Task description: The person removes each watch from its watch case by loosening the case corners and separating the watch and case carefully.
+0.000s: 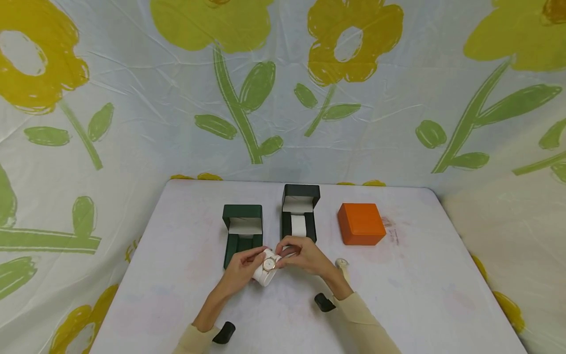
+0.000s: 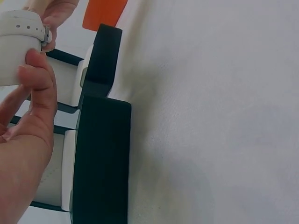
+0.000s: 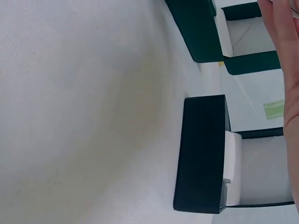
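My left hand (image 1: 239,270) grips a white watch cushion (image 1: 264,279) over the front of the green box. Around the cushion runs a watch (image 1: 269,264) with a pale round dial and gold-toned case. From the other side, my right hand (image 1: 307,255) pinches the watch's strap with curled fingers. In the left wrist view, the white strap (image 2: 21,28) shows its holes, and right-hand fingers lie at its buckle (image 2: 47,35). The right wrist view shows only part of the right hand (image 3: 286,42); its fingertips are cut off.
An open green watch box (image 1: 242,211), without a cushion inside, stands behind the left hand. Beside it is an open black box (image 1: 301,191) with a white cushion (image 1: 298,226). A closed orange box (image 1: 361,223) sits to the right. Another watch (image 1: 342,264) lies by the right forearm.
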A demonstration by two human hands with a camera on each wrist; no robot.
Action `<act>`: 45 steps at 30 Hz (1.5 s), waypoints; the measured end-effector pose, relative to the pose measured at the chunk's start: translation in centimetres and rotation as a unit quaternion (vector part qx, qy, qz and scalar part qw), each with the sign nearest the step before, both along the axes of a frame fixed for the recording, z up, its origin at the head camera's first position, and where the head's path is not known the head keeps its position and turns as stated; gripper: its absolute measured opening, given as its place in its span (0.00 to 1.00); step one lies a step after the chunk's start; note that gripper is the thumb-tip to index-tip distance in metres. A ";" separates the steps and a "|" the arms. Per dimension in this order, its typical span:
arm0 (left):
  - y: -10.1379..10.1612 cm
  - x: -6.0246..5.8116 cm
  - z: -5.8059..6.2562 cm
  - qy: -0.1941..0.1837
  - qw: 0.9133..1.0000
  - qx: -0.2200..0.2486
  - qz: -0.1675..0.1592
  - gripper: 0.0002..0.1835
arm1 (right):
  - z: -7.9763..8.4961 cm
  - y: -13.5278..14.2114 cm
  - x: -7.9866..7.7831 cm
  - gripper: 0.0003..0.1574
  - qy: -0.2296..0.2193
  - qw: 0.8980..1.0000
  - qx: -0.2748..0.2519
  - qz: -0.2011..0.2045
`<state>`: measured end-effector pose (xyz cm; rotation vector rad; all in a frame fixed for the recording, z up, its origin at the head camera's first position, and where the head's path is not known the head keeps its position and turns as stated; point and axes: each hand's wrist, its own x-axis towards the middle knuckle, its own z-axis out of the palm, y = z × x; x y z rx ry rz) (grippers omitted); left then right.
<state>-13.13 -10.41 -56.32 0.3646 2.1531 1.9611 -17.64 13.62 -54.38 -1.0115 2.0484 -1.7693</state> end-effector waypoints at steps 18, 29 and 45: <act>0.0 -0.2 -0.2 0.042 0.995 0.026 0.083 0.23 | 0.0 -0.9 1.2 0.51 0.013 0.999 0.039 -0.007; 0.4 -0.1 0.4 -0.005 0.998 0.048 0.028 0.24 | -0.7 -2.0 1.7 0.48 0.113 0.991 0.049 -0.058; 0.2 -0.3 0.2 0.026 0.998 0.049 0.007 0.25 | 0.5 -1.6 1.1 0.47 0.074 0.994 0.076 0.001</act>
